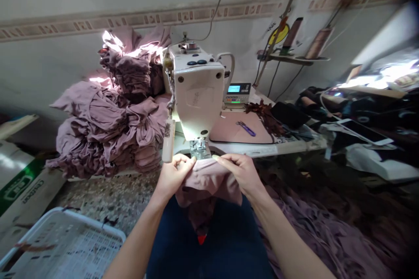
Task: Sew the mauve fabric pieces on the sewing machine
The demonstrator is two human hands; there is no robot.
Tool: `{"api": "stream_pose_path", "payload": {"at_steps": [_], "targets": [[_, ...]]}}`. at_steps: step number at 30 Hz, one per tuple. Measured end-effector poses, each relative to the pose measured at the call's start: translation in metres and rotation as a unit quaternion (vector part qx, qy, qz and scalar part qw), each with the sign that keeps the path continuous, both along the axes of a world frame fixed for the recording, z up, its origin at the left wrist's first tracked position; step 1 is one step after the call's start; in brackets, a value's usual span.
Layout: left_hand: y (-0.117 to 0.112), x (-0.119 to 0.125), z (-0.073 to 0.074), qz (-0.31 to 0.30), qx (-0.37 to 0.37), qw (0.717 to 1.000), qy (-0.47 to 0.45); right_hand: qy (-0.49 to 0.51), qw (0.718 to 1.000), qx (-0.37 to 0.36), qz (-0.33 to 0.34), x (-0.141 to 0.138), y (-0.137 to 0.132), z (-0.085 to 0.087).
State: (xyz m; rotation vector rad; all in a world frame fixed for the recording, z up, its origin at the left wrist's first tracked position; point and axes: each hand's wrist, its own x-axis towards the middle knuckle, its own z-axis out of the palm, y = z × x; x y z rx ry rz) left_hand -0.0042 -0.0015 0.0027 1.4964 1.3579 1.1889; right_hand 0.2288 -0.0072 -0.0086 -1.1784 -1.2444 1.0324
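- Left hand: fingers curled and partly closed, pinching the near edge of the mauve fabric from the left.
- Right hand: fingers curved over the same fabric from the right, gripping it between fingers and thumb.
- Fabric position: held between both hands, directly in front of the presser foot, with its lower part hanging over the lap. The view is poor here; the fabric appears to reach the foot, but whether it lies beneath the foot cannot be confirmed.
- Sewing machine: white industrial type, head directly ahead of the hands, on a white table.
- Left of machine: a large pile of mauve garments, stacked on the table against the wall.
- Right of machine: a pink mat carrying a purple-handled tool, possibly snips; a control unit stands behind it.
- Lower right: more mauve cloth lies beside the person's dark trousers.
- Lower left: a white plastic basket sits near a cardboard box.
- Far right: a phone lies on dark items.
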Motion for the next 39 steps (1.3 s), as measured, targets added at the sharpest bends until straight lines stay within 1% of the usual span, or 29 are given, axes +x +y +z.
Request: {"api": "stream_pose_path", "payload": {"at_steps": [5,8,11,13,15,17,19,20,22,23,24,25,26,27,28,29,30,31,32,34,35,36,37,39], "targets": [[0.015,0.005,-0.001,-0.005,0.004,0.996,-0.089,0.011,0.999,0.02,-0.03,0.001,0.011,-0.001],[0.023,0.01,-0.002,-0.014,0.013,0.993,-0.12,-0.003,0.998,0.043,-0.042,0.003,0.021,0.0],[0.029,0.015,-0.002,-0.02,0.015,0.991,-0.129,-0.018,0.997,0.063,-0.043,0.005,0.027,0.0],[0.031,0.017,-0.001,-0.025,0.008,0.992,-0.127,-0.03,0.996,0.071,-0.044,0.007,0.026,0.0],[0.03,0.014,0.0,-0.028,-0.003,0.992,-0.126,-0.049,0.994,0.077,-0.06,0.009,0.021,-0.003],[0.026,0.006,0.004,-0.028,-0.009,0.994,-0.102,-0.068,0.991,0.074,-0.083,0.011,0.011,-0.01],[0.019,-0.008,0.009,-0.016,0.011,0.999,-0.036,-0.072,0.993,0.047,-0.074,0.016,-0.002,-0.025],[0.015,-0.019,0.014,-0.004,0.027,1.0,0.005,-0.068,0.996,0.018,-0.048,0.019,-0.009,-0.034],[0.009,-0.045,0.025,0.046,0.063,0.994,0.075,-0.043,0.997,-0.062,0.027,0.027,-0.024,-0.054],[0.006,-0.06,0.032,0.091,0.082,0.988,0.095,-0.025,0.993,-0.104,0.055,0.031,-0.031,-0.065],[0.005,-0.077,0.041,0.148,0.104,0.977,0.116,-0.001,0.988,-0.138,0.064,0.036,-0.037,-0.074],[0.005,-0.094,0.049,0.215,0.134,0.957,0.143,0.027,0.985,-0.163,0.053,0.04,-0.041,-0.082],[0.007,-0.112,0.059,0.282,0.164,0.928,0.177,0.057,0.982,-0.179,0.025,0.043,-0.045,-0.088],[0.01,-0.129,0.068,0.334,0.182,0.898,0.22,0.088,0.978,-0.19,-0.014,0.046,-0.046,-0.092],[0.015,-0.144,0.076,0.366,0.182,0.876,0.255,0.115,0.972,-0.197,-0.055,0.047,-0.046,-0.093],[0.02,-0.158,0.084,0.386,0.171,0.864,0.275,0.135,0.966,-0.201,-0.091,0.048,-0.045,-0.094],[0.026,-0.17,0.09,0.393,0.152,0.86,0.289,0.146,0.961,-0.202,-0.117,0.047,-0.043,-0.092],[0.033,-0.179,0.095,0.395,0.129,0.861,0.292,0.145,0.96,-0.199,-0.131,0.045,-0.041,-0.09],[0.04,-0.185,0.098,0.392,0.107,0.869,0.281,0.135,0.963,-0.192,-0.13,0.043,-0.039,-0.087],[0.052,-0.192,0.1,0.383,0.072,0.891,0.233,0.097,0.975,-0.174,-0.094,0.036,-0.038,-0.081],[0.057,-0.194,0.1,0.378,0.064,0.9,0.206,0.073,0.981,-0.166,-0.065,0.034,-0.04,-0.078],[0.061,-0.195,0.1,0.378,0.074,0.902,0.195,0.047,0.986,-0.158,-0.036,0.031,-0.042,-0.075],[0.064,-0.196,0.1,0.384,0.095,0.896,0.203,0.023,0.988,-0.152,-0.01,0.03,-0.045,-0.072],[0.065,-0.198,0.101,0.408,0.151,0.863,0.256,-0.012,0.989,-0.146,0.027,0.033,-0.053,-0.065]]}}
